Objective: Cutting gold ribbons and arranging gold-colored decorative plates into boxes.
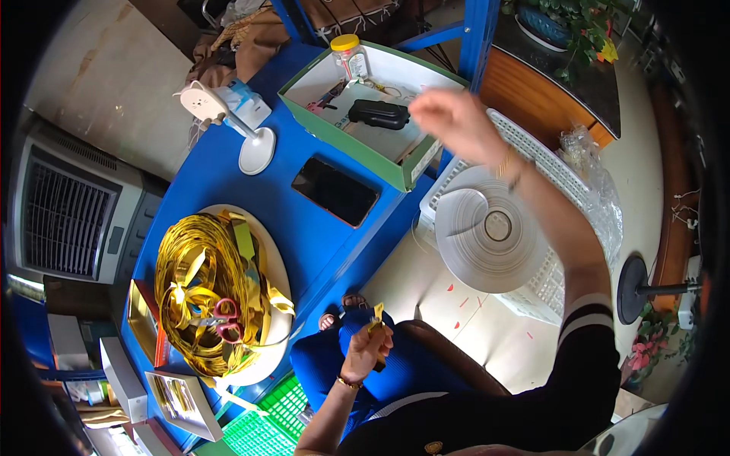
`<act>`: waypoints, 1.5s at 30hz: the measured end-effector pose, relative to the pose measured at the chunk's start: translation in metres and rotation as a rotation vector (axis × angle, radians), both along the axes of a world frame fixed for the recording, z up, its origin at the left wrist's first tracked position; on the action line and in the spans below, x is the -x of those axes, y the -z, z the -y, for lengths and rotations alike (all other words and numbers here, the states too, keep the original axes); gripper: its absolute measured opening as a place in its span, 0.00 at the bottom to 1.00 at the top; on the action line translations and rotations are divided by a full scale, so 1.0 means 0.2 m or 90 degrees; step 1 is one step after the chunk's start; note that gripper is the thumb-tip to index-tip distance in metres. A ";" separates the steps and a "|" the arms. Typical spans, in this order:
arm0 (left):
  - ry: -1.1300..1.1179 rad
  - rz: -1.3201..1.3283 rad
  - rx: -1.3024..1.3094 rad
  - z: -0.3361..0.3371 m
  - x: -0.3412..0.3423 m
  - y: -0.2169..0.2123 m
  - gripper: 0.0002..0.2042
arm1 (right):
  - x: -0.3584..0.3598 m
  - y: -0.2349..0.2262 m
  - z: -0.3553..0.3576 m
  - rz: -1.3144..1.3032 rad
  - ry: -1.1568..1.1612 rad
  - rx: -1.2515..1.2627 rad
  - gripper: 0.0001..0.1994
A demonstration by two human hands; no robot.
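Note:
Over my lap, my left hand (367, 353) is closed round a small piece of gold ribbon (377, 312), whose tip sticks up past the fingers. A dark end shows below that hand; its kind is unclear. My right hand (456, 121) is raised at the right edge of a green-rimmed box (308, 120), its fingers smeared by motion. Nearest to it lies a black oblong case (378, 114) inside the box. On the blue table, a big coil of gold ribbon (179, 251) rests on a round white tray (274, 262), with red-handled scissors (228, 323) on top.
A dark phone (334, 190) and a white cat-shaped stand (257, 152) are on the blue table (220, 178). The box also holds a yellow-lidded jar (350, 57). Under my right forearm, a large white roll (475, 258) sits on a white basket (544, 285). Green baskets (262, 433) stand below.

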State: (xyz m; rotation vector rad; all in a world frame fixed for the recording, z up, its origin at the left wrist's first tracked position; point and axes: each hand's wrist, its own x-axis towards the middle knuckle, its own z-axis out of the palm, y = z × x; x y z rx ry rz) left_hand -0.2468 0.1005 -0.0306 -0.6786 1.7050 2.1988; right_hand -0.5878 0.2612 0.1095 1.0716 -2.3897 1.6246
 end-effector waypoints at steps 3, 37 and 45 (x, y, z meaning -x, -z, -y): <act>0.016 0.042 0.022 -0.02 -0.04 0.08 0.10 | 0.38 -0.06 0.05 0.055 0.052 -0.301 0.07; -0.122 0.107 -0.186 0.03 0.01 0.30 0.09 | 0.94 0.38 0.63 -0.279 0.112 -0.782 0.11; -0.050 0.117 -0.077 0.04 0.03 0.21 0.12 | 0.91 0.29 0.56 -0.278 0.187 -0.668 0.09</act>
